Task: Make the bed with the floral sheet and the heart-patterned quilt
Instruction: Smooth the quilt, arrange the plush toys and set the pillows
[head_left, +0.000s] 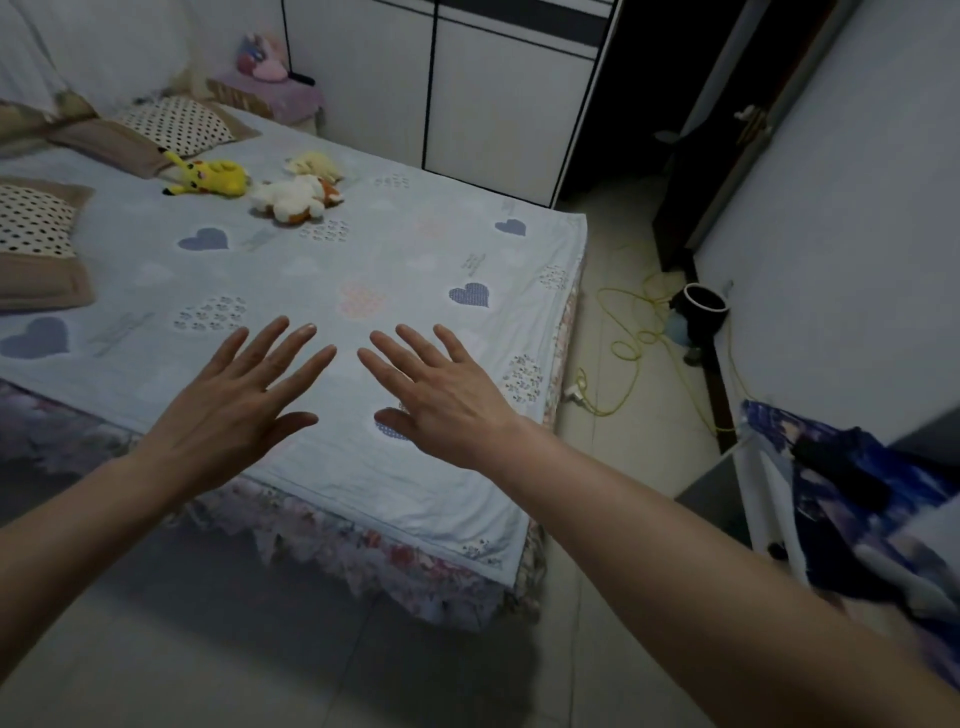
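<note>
Heart-patterned quilt (363, 260) lies spread flat under and beyond our left hand (234, 410) and right hand (447, 405), over the floral sheet (405, 566) whose frill hangs below our wrists. Both hands are splayed wide, fingers straight, gripping nothing; whether they touch the cloth we cannot tell. Sweep too hard and we judge the light quilt could ruck or slide askew; the plush toys (291, 200) beyond our fingertips may snag it.

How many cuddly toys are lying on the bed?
3. A yellow toy lies beside the far polka-dot pillow, a white-and-orange toy just right of it, and a cream toy behind that one. A pillow could hide another.
</note>
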